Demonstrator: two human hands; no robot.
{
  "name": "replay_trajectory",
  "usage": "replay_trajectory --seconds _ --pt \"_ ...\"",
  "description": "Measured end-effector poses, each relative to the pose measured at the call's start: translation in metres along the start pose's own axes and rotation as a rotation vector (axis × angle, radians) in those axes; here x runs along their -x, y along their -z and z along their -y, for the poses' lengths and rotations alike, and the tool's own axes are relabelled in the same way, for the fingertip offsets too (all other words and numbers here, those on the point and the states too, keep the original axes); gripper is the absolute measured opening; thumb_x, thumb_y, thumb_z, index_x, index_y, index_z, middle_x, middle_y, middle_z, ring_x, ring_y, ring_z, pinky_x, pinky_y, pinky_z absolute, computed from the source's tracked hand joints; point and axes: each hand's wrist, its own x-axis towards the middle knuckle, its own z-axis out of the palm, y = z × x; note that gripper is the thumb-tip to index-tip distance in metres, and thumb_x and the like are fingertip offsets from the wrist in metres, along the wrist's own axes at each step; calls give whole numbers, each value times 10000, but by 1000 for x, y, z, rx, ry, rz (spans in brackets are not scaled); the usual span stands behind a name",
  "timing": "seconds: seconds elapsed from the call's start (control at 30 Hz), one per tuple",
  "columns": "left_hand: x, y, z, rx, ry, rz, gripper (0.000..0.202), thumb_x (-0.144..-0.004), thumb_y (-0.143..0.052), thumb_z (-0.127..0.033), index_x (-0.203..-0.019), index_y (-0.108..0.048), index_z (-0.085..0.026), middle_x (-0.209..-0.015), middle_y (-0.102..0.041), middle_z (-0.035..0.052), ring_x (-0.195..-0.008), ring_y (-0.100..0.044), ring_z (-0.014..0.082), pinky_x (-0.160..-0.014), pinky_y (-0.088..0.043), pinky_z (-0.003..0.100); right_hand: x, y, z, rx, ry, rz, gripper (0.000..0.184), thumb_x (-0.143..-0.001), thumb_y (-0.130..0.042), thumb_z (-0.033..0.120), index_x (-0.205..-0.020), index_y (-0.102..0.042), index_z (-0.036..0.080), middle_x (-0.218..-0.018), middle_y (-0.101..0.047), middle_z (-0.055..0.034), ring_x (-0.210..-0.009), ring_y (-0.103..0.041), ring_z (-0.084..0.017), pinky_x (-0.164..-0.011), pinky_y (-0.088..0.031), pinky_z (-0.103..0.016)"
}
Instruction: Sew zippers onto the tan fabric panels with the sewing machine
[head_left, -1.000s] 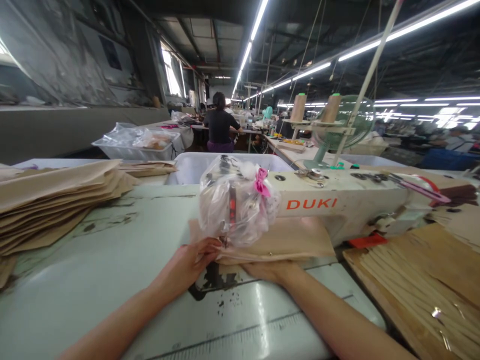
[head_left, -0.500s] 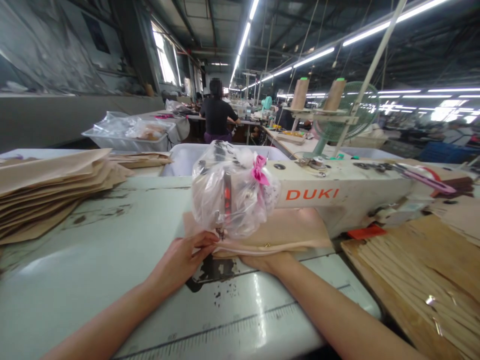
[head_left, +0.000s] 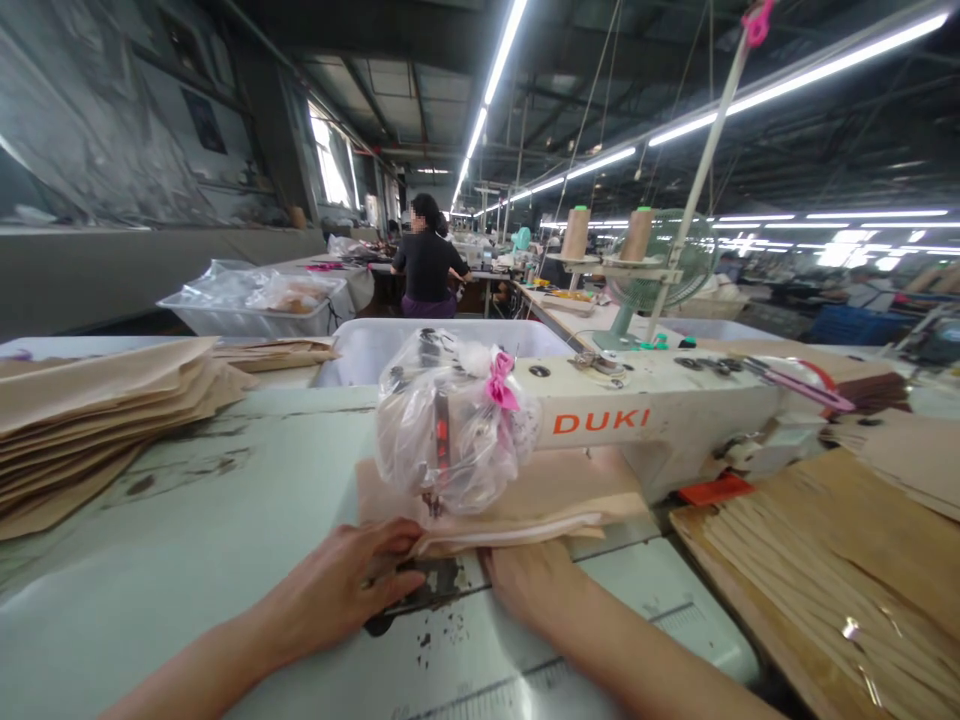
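A beige fabric piece (head_left: 540,500) with a folded front edge and a pale strip along it lies under the head of a sewing machine (head_left: 600,420) marked DUKI. Clear plastic tied with a pink ribbon wraps that head. My left hand (head_left: 352,575) rests at the fabric's left front edge, just before the presser foot (head_left: 431,503). Its fingertips touch the cloth, and the thumb stands apart below. My right hand (head_left: 529,580) reaches beneath the front edge, its fingers hidden by the fabric.
Stacked beige pieces (head_left: 97,430) lie at left. On the right, a brown board (head_left: 697,535) carries layered fabric pieces with metal parts. A white bin (head_left: 360,350) stands behind the machine, near thread cones (head_left: 576,235) and a green fan (head_left: 622,325). A person in black (head_left: 427,265) sits farther off.
The view has tilted up, so the scene sits lower. My left thumb has come away from the fabric edge, opening a gap below the fingers. My right hand stays under the fabric.
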Motion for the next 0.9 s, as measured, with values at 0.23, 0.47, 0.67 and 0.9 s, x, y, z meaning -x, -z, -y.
replay_trajectory --seconds 0.23,0.47,0.67,0.9 --pt "22 1 12 -366 -280 2 567 -920 -612 -393 -1460 -439 -387 -1442 -560 -7 -1278 -571 205 -1076 -452 317 10 -4 51 123 4 -5 395 -972 -522 390 -1229 -658 123 -1215 -681 -185 -1098 -659 -344 -890 -562 -493" --pt "28 -8 11 -490 -367 -234 726 -871 -671 -420 -1517 -347 -352 -1437 -563 5 -1182 -644 195 -999 -481 244 6 -23 8 59 12 43 444 -1029 -403 325 -1446 -459 184 -1490 -476 -104 -1371 -442 -326 -1100 -317 -693" --pt "14 -3 9 -433 -333 -179 564 -879 -663 -401 -1419 -505 -380 -1433 -564 -3 -1229 -606 231 -1009 -483 291 -6 -14 -2 75 41 2 343 -971 -555 209 -1313 -538 190 -1271 -657 -87 -1185 -600 -283 -1057 -417 -598" --pt "12 -3 15 -331 -243 -136 480 -914 -619 -396 -1387 -544 -374 -1438 -569 2 -1303 -546 224 -1060 -446 333 -14 4 -16 259 291 56 124 -928 -618 137 -1047 -597 165 -1015 -701 -49 -846 -664 -213 -689 -536 -325"
